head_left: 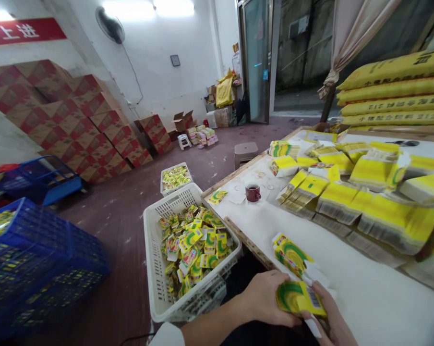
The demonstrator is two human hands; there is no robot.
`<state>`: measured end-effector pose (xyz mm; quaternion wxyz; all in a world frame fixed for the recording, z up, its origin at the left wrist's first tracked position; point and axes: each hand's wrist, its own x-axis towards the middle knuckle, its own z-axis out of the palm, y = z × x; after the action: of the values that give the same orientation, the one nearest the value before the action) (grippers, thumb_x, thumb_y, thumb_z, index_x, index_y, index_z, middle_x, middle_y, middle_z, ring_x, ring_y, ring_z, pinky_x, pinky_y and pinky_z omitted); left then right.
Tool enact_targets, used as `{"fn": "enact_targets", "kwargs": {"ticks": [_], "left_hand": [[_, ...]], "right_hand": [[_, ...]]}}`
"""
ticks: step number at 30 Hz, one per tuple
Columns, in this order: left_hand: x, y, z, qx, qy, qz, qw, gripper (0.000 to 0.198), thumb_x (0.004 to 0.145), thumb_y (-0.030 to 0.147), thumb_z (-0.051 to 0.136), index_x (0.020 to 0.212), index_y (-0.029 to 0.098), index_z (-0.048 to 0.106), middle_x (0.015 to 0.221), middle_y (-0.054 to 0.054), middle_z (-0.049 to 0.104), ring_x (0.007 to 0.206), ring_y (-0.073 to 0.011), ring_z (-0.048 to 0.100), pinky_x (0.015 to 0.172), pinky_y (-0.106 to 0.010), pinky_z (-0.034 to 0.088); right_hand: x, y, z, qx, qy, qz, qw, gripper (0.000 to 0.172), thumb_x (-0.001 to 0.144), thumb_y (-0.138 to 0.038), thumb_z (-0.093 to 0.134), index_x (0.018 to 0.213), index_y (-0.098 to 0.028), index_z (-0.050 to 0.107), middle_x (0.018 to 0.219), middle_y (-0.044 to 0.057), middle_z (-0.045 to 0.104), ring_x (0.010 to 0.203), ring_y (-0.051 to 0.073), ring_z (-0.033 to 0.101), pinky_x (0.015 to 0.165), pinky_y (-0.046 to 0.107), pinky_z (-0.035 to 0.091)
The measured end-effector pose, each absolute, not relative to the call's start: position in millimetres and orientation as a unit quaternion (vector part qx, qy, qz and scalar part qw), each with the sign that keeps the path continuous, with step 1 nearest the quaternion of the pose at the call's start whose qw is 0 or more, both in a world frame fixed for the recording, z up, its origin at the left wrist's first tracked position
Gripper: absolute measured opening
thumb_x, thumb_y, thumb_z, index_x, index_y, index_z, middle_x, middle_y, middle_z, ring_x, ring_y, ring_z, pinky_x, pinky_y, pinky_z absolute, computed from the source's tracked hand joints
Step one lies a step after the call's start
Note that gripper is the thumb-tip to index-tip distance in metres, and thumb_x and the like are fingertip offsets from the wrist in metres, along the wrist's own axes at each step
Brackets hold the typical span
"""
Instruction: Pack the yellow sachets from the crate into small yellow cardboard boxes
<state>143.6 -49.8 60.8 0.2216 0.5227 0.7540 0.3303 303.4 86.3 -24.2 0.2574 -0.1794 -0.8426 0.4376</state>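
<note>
Between my two hands, at the near edge of the white table, is a yellow and green carton (296,298). My left hand (265,298) wraps round its left side. On the right side, the fingers and thumb of my right hand (328,312) pinch the carton near a white flap. Just beyond them, more yellow-green cartons (291,252) lie on the table with white flaps sticking out. Left of my forearm stands a white plastic crate (154,269), filled with a jumble of small yellow cartons (198,240).
Rows of flat yellow cartons (375,206) cover the table's right side. A dark red cup (253,193) stands near its left edge. Blue crates (51,269) and a blue trolley (58,185) are at left. A stool (246,150) stands beyond the table; yellow sacks (397,91) are stacked at right.
</note>
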Motion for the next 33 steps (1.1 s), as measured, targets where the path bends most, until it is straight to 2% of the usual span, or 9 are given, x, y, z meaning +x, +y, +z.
{"fn": "enact_targets", "kwargs": {"ticks": [4,7,11,13,15,19,22,27,33], "left_hand": [[147,-49,58,0.520,0.753,0.335,0.223,0.065,0.054,0.049,0.080,0.108,0.018,0.063,0.102,-0.007,0.069,0.091,-0.0245,0.066,0.085,-0.032,0.052],[148,-51,56,0.514,0.752,0.342,0.231,0.068,0.055,0.048,0.081,0.113,0.018,0.062,0.104,-0.007,0.068,0.093,-0.0251,0.066,0.086,-0.033,0.052],[139,-63,58,0.500,0.751,0.359,0.237,0.076,0.055,0.047,0.082,0.122,0.018,0.060,0.110,-0.009,0.068,0.097,-0.0257,0.065,0.090,-0.036,0.051],[127,-75,61,0.468,0.774,0.367,0.217,0.074,0.057,0.045,0.081,0.122,0.018,0.060,0.113,-0.009,0.067,0.099,-0.0260,0.064,0.093,-0.037,0.050],[111,-91,62,0.412,0.811,0.373,0.180,0.070,0.059,0.042,0.080,0.122,0.018,0.059,0.117,-0.009,0.066,0.104,-0.0259,0.063,0.096,-0.039,0.049],[71,-132,54,0.278,0.896,0.339,0.069,0.064,0.068,0.036,0.074,0.125,0.019,0.053,0.126,-0.011,0.063,0.116,-0.0271,0.058,0.104,-0.043,0.043],[49,-160,42,0.202,0.953,0.226,0.012,0.056,0.077,0.039,0.065,0.127,0.022,0.049,0.130,-0.010,0.060,0.122,-0.0269,0.055,0.106,-0.043,0.041],[37,-180,23,0.145,0.983,0.109,-0.003,0.066,0.076,0.034,0.065,0.135,0.014,0.041,0.136,-0.018,0.053,0.128,-0.0351,0.047,0.106,-0.051,0.035],[25,-167,-1,0.241,0.966,0.079,0.050,0.061,0.080,0.032,0.062,0.138,0.024,0.044,0.150,-0.011,0.041,0.139,-0.0319,0.035,0.110,-0.049,0.032]], "right_hand": [[301,81,-27,-0.208,-0.821,0.468,0.254,0.055,0.092,-0.046,0.043,0.137,-0.015,0.041,0.144,0.018,0.047,0.132,0.035,0.047,0.109,0.051,0.041],[298,77,-27,-0.231,-0.808,0.481,0.251,0.060,0.090,-0.049,0.046,0.138,-0.015,0.039,0.143,0.019,0.048,0.131,0.034,0.048,0.106,0.049,0.044],[300,88,-24,-0.238,-0.803,0.489,0.244,0.058,0.088,-0.048,0.048,0.136,-0.018,0.040,0.134,0.017,0.055,0.113,0.029,0.063,0.085,0.037,0.058],[303,101,-23,-0.265,-0.820,0.444,0.245,0.052,0.088,-0.047,0.047,0.131,-0.020,0.045,0.130,0.015,0.058,0.102,0.027,0.067,0.073,0.034,0.059],[305,115,-22,-0.295,-0.848,0.364,0.247,0.046,0.087,-0.047,0.045,0.124,-0.020,0.051,0.124,0.014,0.061,0.096,0.029,0.068,0.068,0.036,0.058],[304,128,-28,-0.281,-0.892,0.225,0.275,0.040,0.088,-0.042,0.040,0.113,-0.017,0.058,0.108,0.016,0.064,0.097,0.034,0.064,0.081,0.048,0.054],[299,124,-35,-0.271,-0.907,0.148,0.288,0.038,0.089,-0.038,0.039,0.111,-0.014,0.059,0.102,0.019,0.063,0.097,0.037,0.062,0.085,0.052,0.051],[297,115,-46,-0.286,-0.914,0.078,0.276,0.037,0.088,-0.035,0.040,0.109,-0.014,0.061,0.102,0.019,0.062,0.091,0.037,0.063,0.080,0.050,0.051],[296,113,-46,-0.285,-0.910,0.047,0.298,0.037,0.090,-0.035,0.038,0.107,-0.013,0.062,0.100,0.018,0.063,0.087,0.034,0.063,0.075,0.046,0.051]]}}
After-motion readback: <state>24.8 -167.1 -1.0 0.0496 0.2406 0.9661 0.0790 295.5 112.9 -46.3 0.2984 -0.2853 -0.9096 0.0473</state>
